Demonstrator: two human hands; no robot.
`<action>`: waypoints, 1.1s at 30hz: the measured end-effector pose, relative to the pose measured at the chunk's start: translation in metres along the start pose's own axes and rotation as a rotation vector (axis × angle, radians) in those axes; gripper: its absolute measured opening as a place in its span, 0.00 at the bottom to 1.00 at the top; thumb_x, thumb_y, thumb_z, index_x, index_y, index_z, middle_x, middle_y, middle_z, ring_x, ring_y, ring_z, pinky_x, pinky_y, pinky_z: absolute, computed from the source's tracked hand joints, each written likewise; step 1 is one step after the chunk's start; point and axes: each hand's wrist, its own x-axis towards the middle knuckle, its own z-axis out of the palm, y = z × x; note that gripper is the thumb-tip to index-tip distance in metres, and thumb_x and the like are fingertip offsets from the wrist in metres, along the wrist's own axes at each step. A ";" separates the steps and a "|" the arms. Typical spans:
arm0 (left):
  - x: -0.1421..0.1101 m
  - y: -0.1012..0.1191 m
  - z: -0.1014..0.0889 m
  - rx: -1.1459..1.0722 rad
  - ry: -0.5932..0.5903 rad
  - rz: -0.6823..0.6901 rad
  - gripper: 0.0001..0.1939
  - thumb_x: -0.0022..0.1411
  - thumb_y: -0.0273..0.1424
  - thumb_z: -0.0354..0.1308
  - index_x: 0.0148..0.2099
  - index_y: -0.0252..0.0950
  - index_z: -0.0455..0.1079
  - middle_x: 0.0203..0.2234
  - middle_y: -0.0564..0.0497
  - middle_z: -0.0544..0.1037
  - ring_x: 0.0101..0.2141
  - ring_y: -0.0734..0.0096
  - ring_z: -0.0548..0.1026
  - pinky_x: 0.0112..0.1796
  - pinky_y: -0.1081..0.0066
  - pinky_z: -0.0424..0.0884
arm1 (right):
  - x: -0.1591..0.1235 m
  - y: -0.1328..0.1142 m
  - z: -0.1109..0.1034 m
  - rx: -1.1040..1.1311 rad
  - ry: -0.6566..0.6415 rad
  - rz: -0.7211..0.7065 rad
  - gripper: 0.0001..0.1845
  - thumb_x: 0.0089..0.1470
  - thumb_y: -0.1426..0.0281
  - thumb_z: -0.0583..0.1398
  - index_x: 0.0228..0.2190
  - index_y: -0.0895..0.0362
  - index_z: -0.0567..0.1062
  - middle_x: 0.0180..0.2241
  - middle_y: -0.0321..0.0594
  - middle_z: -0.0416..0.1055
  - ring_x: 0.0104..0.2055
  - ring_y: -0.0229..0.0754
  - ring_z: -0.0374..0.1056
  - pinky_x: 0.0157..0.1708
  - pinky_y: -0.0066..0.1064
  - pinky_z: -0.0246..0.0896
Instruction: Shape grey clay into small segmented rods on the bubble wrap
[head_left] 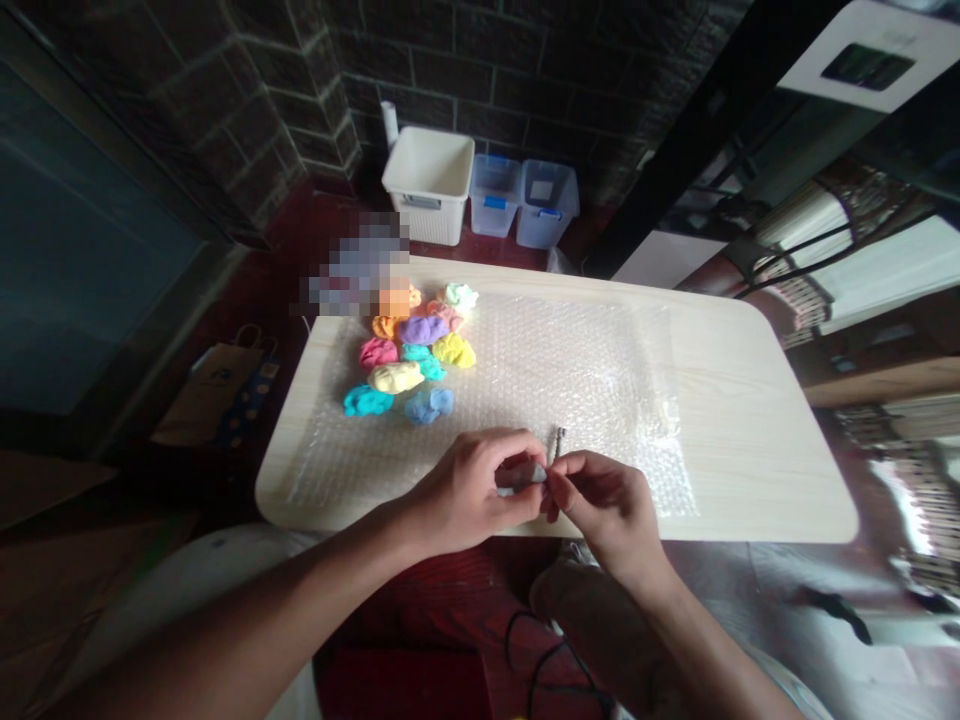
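My left hand (pixel 480 490) curls its thumb and fingers around a small grey lump (pixel 537 476), held low over the front edge of the table. Against it, the thumb and finger of my right hand (pixel 600 500) are pinched together, and what lies between them is mostly hidden. A thin dark piece with a knobbed tip (pixel 560 437) shows just beyond the fingertips; I cannot tell whether it is held or lies on the bubble wrap (pixel 555 370). Soft lumps like modelling clay sit on the wrap's left side, among them a blue lump (pixel 429 405) and a pale yellow lump (pixel 397 377).
The light wooden table (pixel 750 430) has rounded corners. Behind it on the floor stand a white basket (pixel 431 185) and two clear bins, one the right-hand bin (pixel 547 205). A paper bag (pixel 210 390) is at the left. A pixelated patch covers the table's back left corner.
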 end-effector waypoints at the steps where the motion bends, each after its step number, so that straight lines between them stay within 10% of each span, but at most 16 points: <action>1: 0.000 0.000 0.000 -0.005 -0.005 0.006 0.02 0.60 0.25 0.61 0.37 0.36 0.73 0.26 0.57 0.73 0.28 0.76 0.68 0.30 0.75 0.62 | 0.000 0.000 0.000 0.040 -0.015 0.020 0.14 0.48 0.62 0.76 0.28 0.58 0.81 0.20 0.38 0.78 0.21 0.38 0.70 0.24 0.28 0.68; 13: 0.005 -0.017 -0.016 0.306 0.185 0.147 0.09 0.63 0.22 0.58 0.45 0.35 0.74 0.37 0.49 0.78 0.38 0.68 0.76 0.41 0.69 0.71 | 0.012 -0.011 -0.027 0.435 0.143 0.128 0.10 0.45 0.67 0.76 0.23 0.54 0.81 0.33 0.41 0.84 0.32 0.40 0.81 0.27 0.23 0.76; 24: 0.004 0.002 -0.015 0.053 0.065 0.041 0.14 0.70 0.31 0.59 0.53 0.34 0.77 0.38 0.47 0.83 0.35 0.70 0.79 0.36 0.73 0.72 | 0.010 -0.008 -0.015 0.298 0.050 0.039 0.14 0.41 0.65 0.79 0.29 0.54 0.84 0.24 0.37 0.81 0.23 0.39 0.75 0.25 0.30 0.74; 33: 0.001 -0.014 -0.014 0.471 0.173 0.286 0.13 0.72 0.26 0.56 0.55 0.33 0.73 0.43 0.44 0.81 0.43 0.63 0.79 0.45 0.64 0.74 | 0.010 -0.008 -0.021 0.215 0.035 0.062 0.15 0.52 0.60 0.75 0.26 0.58 0.82 0.20 0.35 0.75 0.18 0.35 0.67 0.17 0.25 0.63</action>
